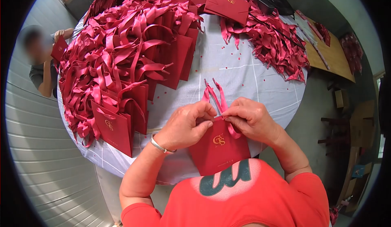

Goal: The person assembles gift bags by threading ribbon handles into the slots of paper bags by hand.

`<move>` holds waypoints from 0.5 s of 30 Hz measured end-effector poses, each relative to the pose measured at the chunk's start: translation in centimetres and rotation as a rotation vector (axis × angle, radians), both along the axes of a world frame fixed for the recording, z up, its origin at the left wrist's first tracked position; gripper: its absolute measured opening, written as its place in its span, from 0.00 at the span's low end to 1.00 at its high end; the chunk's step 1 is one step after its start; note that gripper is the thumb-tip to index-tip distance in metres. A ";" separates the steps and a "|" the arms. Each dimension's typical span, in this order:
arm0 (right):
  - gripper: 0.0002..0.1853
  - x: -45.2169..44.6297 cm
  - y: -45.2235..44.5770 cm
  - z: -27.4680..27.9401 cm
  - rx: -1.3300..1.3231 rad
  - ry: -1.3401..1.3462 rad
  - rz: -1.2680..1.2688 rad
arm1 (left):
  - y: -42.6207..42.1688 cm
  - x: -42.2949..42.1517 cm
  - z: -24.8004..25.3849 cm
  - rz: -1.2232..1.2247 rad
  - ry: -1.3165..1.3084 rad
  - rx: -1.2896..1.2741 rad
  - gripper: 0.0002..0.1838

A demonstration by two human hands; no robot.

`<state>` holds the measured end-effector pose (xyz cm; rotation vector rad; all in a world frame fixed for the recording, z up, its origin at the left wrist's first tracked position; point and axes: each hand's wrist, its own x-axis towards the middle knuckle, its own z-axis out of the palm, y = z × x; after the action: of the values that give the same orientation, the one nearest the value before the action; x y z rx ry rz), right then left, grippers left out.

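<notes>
A red paper gift bag (220, 151) with a gold monogram lies at the table's near edge, against the front of my shirt. Pink ribbon (221, 98) runs through its top edge, two ends pointing away from me and a loop hanging over the front. My right hand (253, 119) pinches this ribbon at the bag's top edge between thumb and forefinger. Curled close on the other side is my left hand (191, 123), wearing a silver bangle (162, 145); its fingers close around the ribbon's left part, and the exact contact is partly hidden.
Ribboned red bags (122, 56) crowd the table's left side. Loose pink ribbons (281, 43) are heaped at the back right, near flat red bags (228, 5). Small red dots lie on the pale tablecloth (240, 74). Another person (40, 66) is at the left; a wooden table (334, 58) stands right.
</notes>
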<state>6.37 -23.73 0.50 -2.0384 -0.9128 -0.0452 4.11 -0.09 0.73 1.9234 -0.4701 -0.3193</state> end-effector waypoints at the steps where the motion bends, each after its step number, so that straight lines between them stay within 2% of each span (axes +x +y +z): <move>1: 0.09 0.3 -0.2 -0.1 -0.017 -0.012 0.008 | 0.3 0.2 0.3 0.002 0.019 0.001 0.12; 4: 0.09 1.5 -0.9 0.4 -0.048 -0.009 0.003 | 0.7 0.3 0.7 -0.010 0.027 0.038 0.11; 6: 0.09 1.5 -1.2 0.6 -0.065 0.017 -0.004 | 1.2 0.6 0.4 -0.022 0.228 -0.039 0.12; 7: 0.09 1.2 -1.2 0.7 -0.056 0.030 0.007 | 1.4 0.6 0.4 -0.020 0.226 -0.040 0.12; 10: 0.09 0.6 -1.4 0.6 -0.048 0.028 -0.012 | 1.7 0.6 0.5 -0.141 0.271 -0.034 0.15; 12: 0.09 0.3 -1.8 0.3 -0.048 0.019 -0.042 | 1.6 0.4 0.1 -0.102 0.493 -0.313 0.18; 13: 0.09 0.3 -2.1 0.2 -0.051 0.075 -0.072 | 1.6 0.4 -0.1 -0.101 0.497 -0.313 0.18; 15: 0.09 0.3 -2.5 0.1 -0.052 0.133 -0.104 | 1.2 0.4 -0.6 -0.140 0.698 -0.547 0.19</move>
<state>6.63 -26.19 0.56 -2.1086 -0.7325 0.0575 4.56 1.14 0.10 1.1504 -0.1888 -0.8239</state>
